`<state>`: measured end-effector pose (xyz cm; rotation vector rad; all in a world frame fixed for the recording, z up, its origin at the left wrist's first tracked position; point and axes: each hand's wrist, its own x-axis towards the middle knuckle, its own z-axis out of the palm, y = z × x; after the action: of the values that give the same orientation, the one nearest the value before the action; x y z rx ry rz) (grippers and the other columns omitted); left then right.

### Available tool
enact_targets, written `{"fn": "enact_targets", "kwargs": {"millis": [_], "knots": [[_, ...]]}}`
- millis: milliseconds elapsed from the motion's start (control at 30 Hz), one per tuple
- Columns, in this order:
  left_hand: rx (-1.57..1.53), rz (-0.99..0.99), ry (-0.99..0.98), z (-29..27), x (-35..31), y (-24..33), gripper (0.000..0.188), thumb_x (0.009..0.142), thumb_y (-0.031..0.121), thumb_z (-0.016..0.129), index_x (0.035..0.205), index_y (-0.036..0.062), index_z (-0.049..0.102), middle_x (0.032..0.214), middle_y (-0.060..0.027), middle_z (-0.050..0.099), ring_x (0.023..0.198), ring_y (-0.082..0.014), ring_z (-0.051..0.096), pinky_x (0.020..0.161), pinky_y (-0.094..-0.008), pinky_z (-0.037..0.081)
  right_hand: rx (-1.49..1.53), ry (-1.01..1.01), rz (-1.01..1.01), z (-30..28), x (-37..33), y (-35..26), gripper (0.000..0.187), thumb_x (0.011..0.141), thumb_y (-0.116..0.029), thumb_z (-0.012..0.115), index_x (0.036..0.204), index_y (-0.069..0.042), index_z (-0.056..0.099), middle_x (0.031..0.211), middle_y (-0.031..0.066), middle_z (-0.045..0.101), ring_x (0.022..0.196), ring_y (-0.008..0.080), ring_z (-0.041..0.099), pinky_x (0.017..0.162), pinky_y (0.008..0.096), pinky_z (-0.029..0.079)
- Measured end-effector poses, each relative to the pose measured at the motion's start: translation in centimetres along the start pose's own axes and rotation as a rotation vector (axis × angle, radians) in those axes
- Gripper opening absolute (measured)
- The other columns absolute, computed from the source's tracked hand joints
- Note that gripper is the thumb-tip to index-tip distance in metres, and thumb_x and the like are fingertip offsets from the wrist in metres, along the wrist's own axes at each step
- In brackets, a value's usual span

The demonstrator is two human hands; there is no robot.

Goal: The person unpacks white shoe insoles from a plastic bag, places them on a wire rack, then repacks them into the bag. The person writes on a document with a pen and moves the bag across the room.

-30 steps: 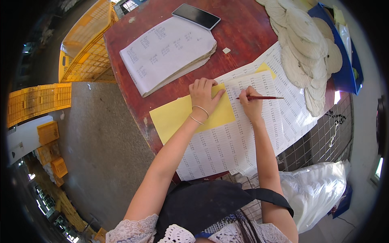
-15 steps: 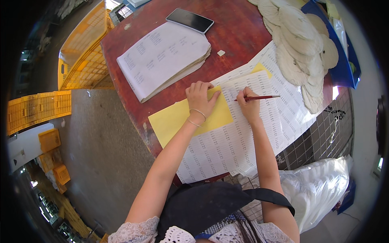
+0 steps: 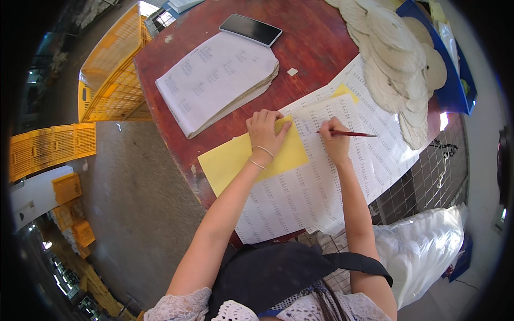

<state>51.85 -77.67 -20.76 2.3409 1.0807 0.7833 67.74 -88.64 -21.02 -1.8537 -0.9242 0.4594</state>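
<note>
My right hand (image 3: 335,142) pinches a dark red pen (image 3: 357,134), its tip at a printed sheet (image 3: 284,198) covered with columns of small figures. Handwritten marks show on the paper just left of the pen tip. Resting flat on a yellow sheet of paper (image 3: 227,160), my left hand (image 3: 266,134) has its thumb apart from the other fingers. The yellow sheet lies over part of the printed one. More printed sheets (image 3: 391,144) overlap beneath, to the right.
On the red table (image 3: 313,32) lie a thick pad of handwritten paper (image 3: 214,75) and a phone (image 3: 250,30). Cream fabric pieces (image 3: 396,59) are heaped at the right, beside a blue bin (image 3: 455,75). Yellow crates (image 3: 53,147) stand left; a clear plastic bag (image 3: 423,251) sits lower right.
My right hand has shifted slightly right and down the page with the pen. My left hand stays on the yellow sheet.
</note>
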Motion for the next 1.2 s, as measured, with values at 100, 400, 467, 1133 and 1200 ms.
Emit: {"fn": "enact_targets", "kwargs": {"millis": [100, 400, 467, 1133, 1200], "knots": [[0.004, 0.002, 0.008, 0.0, 0.0, 0.1, 0.025, 0.075, 0.030, 0.071, 0.086, 0.0110, 0.058, 0.083, -0.0010, 0.054, 0.083, -0.0206, 0.050, 0.077, -0.0366, 0.033, 0.113, 0.003, 0.108, -0.1, 0.2, 0.3, 0.027, 0.084, -0.012, 0.062, 0.063, -0.002, 0.047, 0.052, 0.0046, 0.049, 0.049, 0.0096, 0.042, 0.046, 0.0298, 0.035], [-0.009, 0.031, 0.011, 0.0, 0.1, 0.1, 0.021, 0.074, 0.028, 0.071, 0.080, 0.0117, 0.061, 0.078, -0.0001, 0.054, 0.081, -0.0195, 0.050, 0.076, -0.0366, 0.032, 0.109, 0.029, 0.058, 0.6, 0.3, 0.9, 0.029, 0.083, -0.011, 0.062, 0.062, -0.002, 0.044, 0.050, 0.0028, 0.043, 0.048, 0.0088, 0.036, 0.044, 0.0291, 0.032], [-0.002, 0.002, -0.018, 0.1, 0.2, 0.2, 0.019, 0.074, 0.028, 0.071, 0.079, 0.0121, 0.062, 0.076, 0.0003, 0.054, 0.080, -0.0193, 0.050, 0.076, -0.0369, 0.032, 0.084, 0.024, 0.051, 0.5, 0.3, 0.8, 0.029, 0.083, -0.010, 0.062, 0.062, -0.002, 0.044, 0.049, 0.0023, 0.042, 0.048, 0.0087, 0.036, 0.044, 0.0289, 0.032], [-0.330, 0.215, -0.488, -4.2, 2.6, 1.0, 0.018, 0.079, -0.003, 0.054, 0.095, 0.0017, 0.061, 0.092, -0.0147, 0.059, 0.089, -0.0316, 0.057, 0.078, -0.0370, 0.047, -0.477, -0.139, -0.050, 2.6, -1.6, -8.9, 0.019, 0.076, -0.020, 0.065, 0.076, -0.002, 0.060, 0.069, 0.0181, 0.061, 0.066, 0.0361, 0.061, 0.061, 0.0454, 0.046], [-0.329, 0.142, -0.514, -4.0, 2.1, 0.8, 0.022, 0.078, -0.005, 0.051, 0.097, 0.0012, 0.061, 0.095, -0.0149, 0.059, 0.092, -0.0329, 0.056, 0.080, -0.0386, 0.046, -0.533, -0.211, -0.011, 2.9, -1.3, -8.3, 0.018, 0.077, -0.019, 0.063, 0.080, -0.002, 0.059, 0.072, 0.0187, 0.063, 0.069, 0.0375, 0.062, 0.063, 0.0459, 0.048]]}}
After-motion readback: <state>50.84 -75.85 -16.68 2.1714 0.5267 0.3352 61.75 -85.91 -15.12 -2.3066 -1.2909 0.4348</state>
